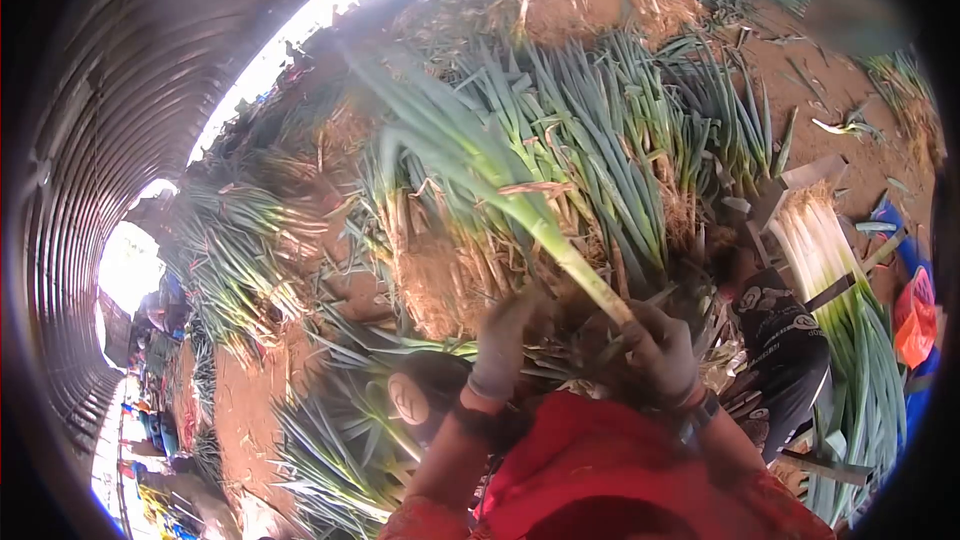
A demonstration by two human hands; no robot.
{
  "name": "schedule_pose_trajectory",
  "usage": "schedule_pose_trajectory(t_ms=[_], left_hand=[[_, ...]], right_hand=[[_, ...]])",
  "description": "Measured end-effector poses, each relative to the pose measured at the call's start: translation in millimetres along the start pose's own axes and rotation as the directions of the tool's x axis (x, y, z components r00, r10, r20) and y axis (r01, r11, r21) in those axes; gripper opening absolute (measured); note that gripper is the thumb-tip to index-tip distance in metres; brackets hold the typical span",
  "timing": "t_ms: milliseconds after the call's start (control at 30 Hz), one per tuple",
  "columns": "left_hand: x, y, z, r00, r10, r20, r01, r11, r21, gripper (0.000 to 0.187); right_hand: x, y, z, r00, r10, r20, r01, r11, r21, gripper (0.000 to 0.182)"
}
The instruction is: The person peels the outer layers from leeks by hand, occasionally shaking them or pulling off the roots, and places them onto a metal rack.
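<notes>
A long green onion [560, 245] slants away from me, its pale root end in my right hand [660, 352] and its green leaves pointing up and left, a little blurred. The fingers of that gloved hand are closed around the lower stem. Left of the stem is my left hand [505, 340], gloved too and smeared by motion, so its fingers do not show clearly. Behind both hands stands a dense pile of green onions [590, 140] with dry, earthy roots.
On the right, a bundle of cleaned green onions [835, 310] with white stems lies in a metal frame [770, 205]. A red plastic bag [914, 318] is beside it. More onion heaps [240, 250] cover the soil at left, under a ribbed tunnel roof [110, 90]. People are far left.
</notes>
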State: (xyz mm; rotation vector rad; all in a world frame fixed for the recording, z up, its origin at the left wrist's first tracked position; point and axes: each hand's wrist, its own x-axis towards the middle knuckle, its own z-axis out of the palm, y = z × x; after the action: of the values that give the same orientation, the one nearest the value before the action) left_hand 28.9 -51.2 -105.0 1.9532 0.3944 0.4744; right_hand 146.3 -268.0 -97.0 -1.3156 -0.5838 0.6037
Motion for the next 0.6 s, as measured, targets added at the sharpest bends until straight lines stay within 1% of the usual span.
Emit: schedule_pose_trajectory(t_ms=[33, 67, 100, 133, 167, 200, 233, 300, 333, 400, 500, 567, 600], left_hand=[[13, 7, 1, 0.997, 0.02, -0.08, -0.027, 0.996, -0.082, 0.034], [21, 12, 6, 0.987, -0.009, -0.163, -0.036, 0.962, -0.27, 0.034], [24, 24, 10, 0.976, -0.058, -0.208, -0.028, 0.921, -0.388, 0.033], [26, 36, 14, 0.962, -0.107, -0.252, -0.035, 0.865, -0.5, 0.032], [24, 60, 19, 0.951, -0.161, -0.263, -0.012, 0.834, -0.552, 0.031], [23, 64, 22, 0.949, -0.169, -0.266, -0.003, 0.839, -0.544, 0.03], [21, 69, 26, 0.947, -0.178, -0.269, 0.006, 0.844, -0.537, 0.029], [16, 61, 33, 0.961, -0.102, -0.257, -0.008, 0.918, -0.397, 0.028], [14, 60, 39, 0.958, -0.127, -0.255, -0.01, 0.879, -0.476, 0.027], [12, 60, 50, 0.952, -0.176, -0.251, -0.019, 0.782, -0.623, 0.025], [9, 70, 51, 0.958, -0.205, -0.201, 0.034, 0.775, -0.631, 0.021], [8, 83, 47, 0.977, -0.128, -0.171, 0.022, 0.858, -0.513, 0.013], [8, 81, 48, 0.98, -0.113, -0.166, 0.019, 0.873, -0.487, 0.013]], right_hand=[[-4, 1, 0, 0.998, 0.039, 0.042, -0.041, 0.998, 0.051, 0.035], [-6, 2, 0, 0.993, 0.075, 0.088, -0.084, 0.991, 0.101, 0.035], [-5, 4, 5, 0.995, -0.085, 0.06, 0.084, 0.996, 0.02, 0.033], [-5, 9, 3, 0.993, -0.068, 0.096, 0.067, 0.998, 0.011, 0.032], [-5, 15, -1, 0.99, -0.05, 0.13, 0.05, 0.999, 0.001, 0.031], [-5, 18, -4, 0.986, -0.03, 0.163, 0.032, 0.999, -0.009, 0.03], [-5, 17, -4, 0.994, -0.047, 0.097, 0.054, 0.995, -0.081, 0.03], [-4, 15, -1, 0.996, -0.088, -0.03, 0.079, 0.97, -0.228, 0.03], [-6, 20, -1, 0.998, -0.042, -0.041, 0.037, 0.994, -0.105, 0.031], [-9, 34, 1, 0.998, 0.045, -0.046, -0.038, 0.989, 0.145, 0.033], [-10, 46, 2, 0.998, 0.032, -0.06, -0.021, 0.986, 0.166, 0.035], [-10, 45, 1, 0.993, -0.086, -0.084, 0.084, 0.996, -0.019, 0.036], [-9, 45, 1, 0.986, -0.144, -0.087, 0.134, 0.985, -0.112, 0.036]])
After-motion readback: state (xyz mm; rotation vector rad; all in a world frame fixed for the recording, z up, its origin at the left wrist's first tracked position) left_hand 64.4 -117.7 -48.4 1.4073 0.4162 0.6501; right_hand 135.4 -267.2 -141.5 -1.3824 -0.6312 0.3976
